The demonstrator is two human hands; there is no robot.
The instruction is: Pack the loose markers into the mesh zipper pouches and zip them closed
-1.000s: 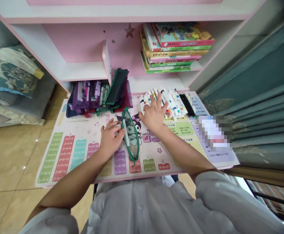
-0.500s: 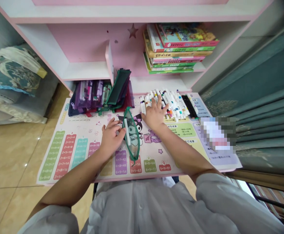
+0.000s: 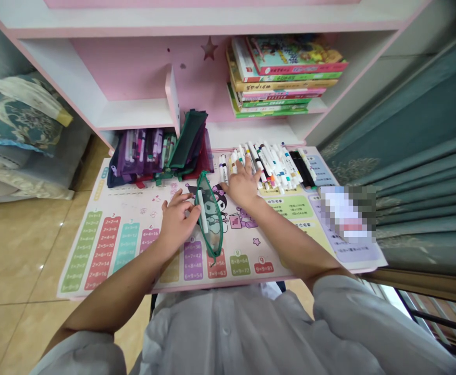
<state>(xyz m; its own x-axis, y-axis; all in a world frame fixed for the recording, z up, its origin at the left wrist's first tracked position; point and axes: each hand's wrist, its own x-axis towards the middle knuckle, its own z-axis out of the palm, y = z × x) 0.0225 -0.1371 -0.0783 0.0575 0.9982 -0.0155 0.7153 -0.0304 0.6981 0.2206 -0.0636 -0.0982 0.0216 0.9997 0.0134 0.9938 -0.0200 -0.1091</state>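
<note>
A green-edged mesh zipper pouch (image 3: 214, 229) lies on the printed desk mat, with one white marker (image 3: 203, 211) inside or on it; I cannot tell which. My left hand (image 3: 177, 221) rests at the pouch's left side. Its fingers are bent and apart, and the thumb tip touches the pouch edge near the marker. Over the left part of a heap of white markers (image 3: 276, 164) lies my right hand (image 3: 243, 186), fingers spread and touching several of them. A few markers (image 3: 223, 169) stand off at the heap's left end, by the right thumb.
Filled purple and green mesh pouches (image 3: 142, 156) are piled at the back left, a dark green pouch (image 3: 188, 140) leaning on top. Black pens (image 3: 303, 169) lie right of the heap. A blurred object (image 3: 347, 213) sits at the right. Books (image 3: 282, 78) are stacked on the shelf behind.
My right hand has drawn slightly left and toward me, and a few markers at the heap's left end have slid away from the others. The left hand and pouch look nearly unchanged.
</note>
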